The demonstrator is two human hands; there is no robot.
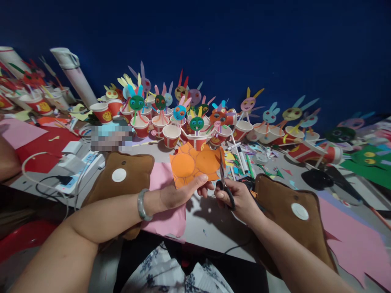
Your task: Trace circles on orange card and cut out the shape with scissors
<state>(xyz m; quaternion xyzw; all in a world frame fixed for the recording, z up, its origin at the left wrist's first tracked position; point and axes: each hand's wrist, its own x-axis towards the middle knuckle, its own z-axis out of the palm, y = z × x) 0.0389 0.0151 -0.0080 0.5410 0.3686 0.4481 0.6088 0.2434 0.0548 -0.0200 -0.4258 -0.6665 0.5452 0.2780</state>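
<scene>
A sheet of orange paper (183, 165) with circles drawn on it is pinched in my left hand (194, 187), thumb on top and fingers beneath. My right hand (235, 197) is closed round the dark handles of a pair of scissors (222, 169). The scissor blades point away from me and lie at the right edge of the orange paper. Both hands are held above the table, close together. Under my left forearm lies a sheet of pink paper (161, 175).
Brown cushion-like pads (105, 179) (290, 215) lie on either side. Behind stand several paper cups (171, 135) with paper rabbit faces on sticks. Paper scraps and markers (243, 160) lie to the right; a power strip (82, 171) is at left. Another person's arm (7, 158) reaches in there.
</scene>
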